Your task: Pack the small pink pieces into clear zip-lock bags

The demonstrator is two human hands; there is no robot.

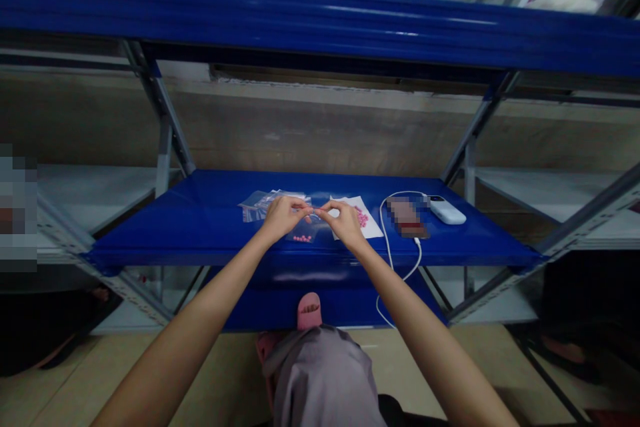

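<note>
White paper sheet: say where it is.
In the head view, the white paper sheet lies on the glossy blue shelf right of centre, partly hidden by the right hand, just left of the white cable.

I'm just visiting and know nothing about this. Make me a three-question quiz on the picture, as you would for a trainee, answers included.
1. True or false: the left hand is nearer the square white sheet than the right hand is.
2. The small pieces in the clear plastic bag are: A green, B pink, C black.
3. Fill in: the white cable hangs over the front edge of the ____ shelf.

Key: 1 false; 2 B; 3 blue.
</note>
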